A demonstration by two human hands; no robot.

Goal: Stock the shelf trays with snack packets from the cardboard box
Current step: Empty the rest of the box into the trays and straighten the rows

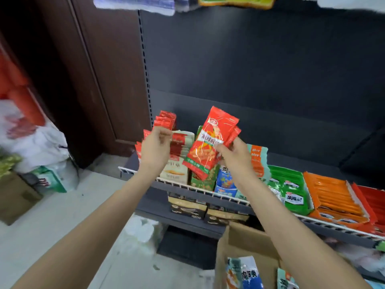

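My right hand (233, 157) holds a small stack of red snack packets (210, 140) upright above the shelf's left trays. My left hand (155, 149) pinches the top of red packets (166, 120) standing in the cream display tray (177, 170) at the shelf's left end. The open cardboard box (248, 245) stands on the floor below my right forearm, with blue and white packets (243, 274) showing inside it.
Along the shelf (208, 193) sit a green tray (203, 180), a blue tray (226, 180), green packets (289, 188) and orange packets (333, 195). Dark boxes (187, 207) fill the lower shelf. Bags and a carton (16, 197) crowd the floor at left.
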